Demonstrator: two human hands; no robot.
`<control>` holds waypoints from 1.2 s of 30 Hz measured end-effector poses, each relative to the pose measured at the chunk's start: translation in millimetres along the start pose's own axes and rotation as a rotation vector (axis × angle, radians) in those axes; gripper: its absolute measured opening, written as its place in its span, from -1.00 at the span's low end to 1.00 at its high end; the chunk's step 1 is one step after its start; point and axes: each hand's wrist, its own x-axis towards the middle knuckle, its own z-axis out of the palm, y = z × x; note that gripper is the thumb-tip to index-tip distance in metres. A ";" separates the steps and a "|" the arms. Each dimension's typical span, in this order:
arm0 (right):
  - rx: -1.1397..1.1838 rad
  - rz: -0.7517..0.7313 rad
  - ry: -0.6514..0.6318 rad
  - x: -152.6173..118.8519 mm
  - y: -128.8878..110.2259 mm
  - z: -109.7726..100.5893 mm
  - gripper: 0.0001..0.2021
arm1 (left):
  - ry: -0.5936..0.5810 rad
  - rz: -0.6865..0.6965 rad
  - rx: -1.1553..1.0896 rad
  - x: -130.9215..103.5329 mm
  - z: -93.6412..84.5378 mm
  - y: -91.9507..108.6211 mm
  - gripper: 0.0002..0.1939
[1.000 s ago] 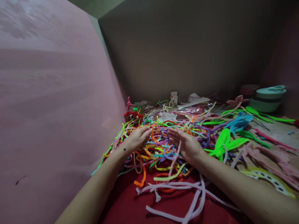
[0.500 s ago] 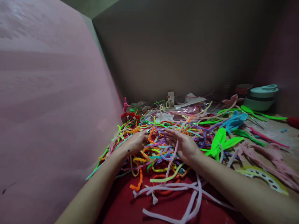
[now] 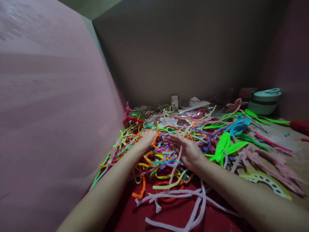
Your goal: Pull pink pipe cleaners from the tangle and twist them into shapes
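Note:
A tangled heap of many-coloured pipe cleaners spreads over a red surface. My left hand reaches into the heap's left part, back of the hand up. Its fingers are hidden among the strands, beside an orange pipe cleaner. My right hand lies at the heap's right part, fingers extended and pointing left, with a pale pink strand running across it. Purple strands lie between the two hands. Long pale lilac pipe cleaners rest in front, near the bottom.
A green leaf-shaped piece, a blue flower shape and a yellow ring-shaped item lie to the right. A mint lidded container and a small white box stand behind. The pink wall closes the left side.
My left hand has moved forward and slightly right, deeper into the heap. My right hand stays in nearly the same place. The view has shifted slightly.

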 end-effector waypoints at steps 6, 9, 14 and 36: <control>0.005 0.009 0.019 -0.9 -1.5 1.5 -0.79 | 0.018 -0.065 0.039 4.2 -12.2 4.3 -0.87; 0.018 0.007 0.025 0.7 0.1 -0.2 -0.76 | 0.094 -0.059 -0.047 0.5 -20.6 1.5 -0.88; 0.019 0.006 0.014 2.5 1.6 -2.9 -0.79 | 0.291 -0.148 -0.332 2.7 -33.5 -0.4 -0.91; 0.010 0.021 -0.001 2.9 2.6 -5.1 -0.76 | 0.361 -0.211 -1.261 -40.0 -95.9 -39.1 -0.86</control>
